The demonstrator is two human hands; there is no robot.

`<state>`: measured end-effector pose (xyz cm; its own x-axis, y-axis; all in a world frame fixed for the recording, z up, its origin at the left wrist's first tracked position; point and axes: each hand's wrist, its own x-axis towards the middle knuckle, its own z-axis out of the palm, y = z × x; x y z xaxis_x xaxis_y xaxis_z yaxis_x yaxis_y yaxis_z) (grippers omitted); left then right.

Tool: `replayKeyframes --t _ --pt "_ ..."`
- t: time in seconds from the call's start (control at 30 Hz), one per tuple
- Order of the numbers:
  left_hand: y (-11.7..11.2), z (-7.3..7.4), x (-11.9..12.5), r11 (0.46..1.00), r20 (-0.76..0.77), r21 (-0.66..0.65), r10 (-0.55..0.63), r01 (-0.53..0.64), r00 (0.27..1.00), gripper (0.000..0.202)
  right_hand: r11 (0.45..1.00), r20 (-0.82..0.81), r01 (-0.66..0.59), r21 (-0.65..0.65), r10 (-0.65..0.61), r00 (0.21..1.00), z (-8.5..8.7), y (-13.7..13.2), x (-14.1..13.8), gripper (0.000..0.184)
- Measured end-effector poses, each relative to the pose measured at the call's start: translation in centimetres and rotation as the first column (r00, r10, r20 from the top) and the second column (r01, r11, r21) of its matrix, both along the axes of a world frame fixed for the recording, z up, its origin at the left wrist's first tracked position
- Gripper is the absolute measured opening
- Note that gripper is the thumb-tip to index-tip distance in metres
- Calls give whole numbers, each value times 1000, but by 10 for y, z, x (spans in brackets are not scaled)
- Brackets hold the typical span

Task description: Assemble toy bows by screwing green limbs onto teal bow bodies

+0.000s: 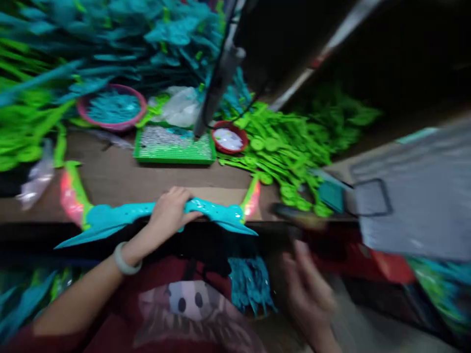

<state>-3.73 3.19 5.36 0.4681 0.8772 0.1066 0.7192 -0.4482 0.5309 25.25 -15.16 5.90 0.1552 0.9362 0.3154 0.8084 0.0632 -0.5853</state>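
My left hand (171, 208) is closed over the middle of a turquoise plastic toy bow (136, 212), with its thumb along the near side. The bow lies along the table's front edge, its pointed tips jutting toward me. Lime-green arms with shiny pink-orange pieces rise from both of its ends. To the right, my right hand (309, 289) is smeared by motion below the table edge. From its fingers a dark, hammer-shaped tool (294, 213) seems to stick up, also blurred; its exact kind is unclear.
Behind the bow stand a green tray (174, 159) of small silvery parts, a pink basin (112, 126) of turquoise pieces and a red bowl (230, 150) with white parts. A dark pole-like device (217, 83) slants down over the tray. Lime-green parts (279, 147) are heaped at right.
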Motion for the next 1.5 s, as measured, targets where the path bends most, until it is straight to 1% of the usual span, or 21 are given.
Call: replayKeyframes --t 0.03,0.13,0.23,0.33,0.4,0.5,0.53,0.6,0.67,0.73,0.8,0.87,0.93,1.0,1.07,1.17,1.23,1.3,1.37,1.43,1.5 --pt "2 -2 -3 1000 34 0 5 -5 999 34 995 58 -85 -59 88 994 3 5 -9 53" --pt "8 -8 -4 997 235 -70 47 -31 971 30 987 119 -126 -103 138 983 15 19 -27 48" --pt "12 -10 -5 987 400 -124 140 -98 906 27 985 108 -164 56 157 982 27 22 -48 57" --pt "17 -16 -10 957 498 -175 290 -234 817 40 935 114 -316 162 301 947 24 24 -73 63" --pt "22 -23 -14 930 555 -217 368 -298 746 46 905 180 -417 83 398 899 16 30 -87 60" --pt "26 -30 -19 908 623 -243 416 -341 663 49 871 287 -471 -141 492 822 9 37 -95 51" --pt "26 -30 -19 907 636 -245 418 -343 649 49 868 292 -469 -160 496 818 9 37 -93 50" --pt "24 -25 -20 910 655 -244 410 -335 634 45 907 279 -419 -51 416 866 11 30 -83 52" --pt "19 -19 -21 960 652 -181 281 -216 704 38 950 287 -281 139 232 929 9 15 -67 58" --pt "13 -15 -21 998 546 -12 -43 59 836 35 959 330 -176 222 96 939 1 -1 -51 60" --pt "9 -14 -20 937 311 132 -350 324 884 41 973 382 -172 151 103 919 -9 -15 -39 57" --pt "6 -16 -20 892 123 192 -435 408 892 50 982 376 -187 31 161 913 -15 -21 -33 55" --pt "4 -18 -19 877 32 211 -448 433 893 59 987 320 -161 18 147 936 -9 -13 -33 57" --pt "0 -20 -19 857 -38 226 -467 463 883 67 984 290 -164 66 139 947 6 12 -39 60" --pt "-5 -20 -17 844 -103 259 -458 469 883 67 973 368 -222 62 184 911 21 55 -50 57" --pt "-13 -20 -14 832 -158 342 -408 437 899 59 949 579 -294 -117 306 756 32 141 -69 48" --pt "-16 -21 -13 836 -158 401 -339 374 928 56 901 586 -380 -208 426 689 32 198 -75 44" --pt "-16 -25 -15 843 -115 471 -234 260 965 51 894 557 -390 -222 444 702 32 244 -71 31" --pt "-11 -30 -17 840 -56 519 -152 159 987 46 928 562 -326 -178 368 741 35 281 -58 23" --pt "-6 -34 -19 838 -15 536 -118 107 993 43 954 583 -264 -142 296 756 43 313 -42 26" --pt "-2 -34 -19 850 -2 519 -109 94 994 41 951 580 -260 -165 307 754 50 346 -31 25"
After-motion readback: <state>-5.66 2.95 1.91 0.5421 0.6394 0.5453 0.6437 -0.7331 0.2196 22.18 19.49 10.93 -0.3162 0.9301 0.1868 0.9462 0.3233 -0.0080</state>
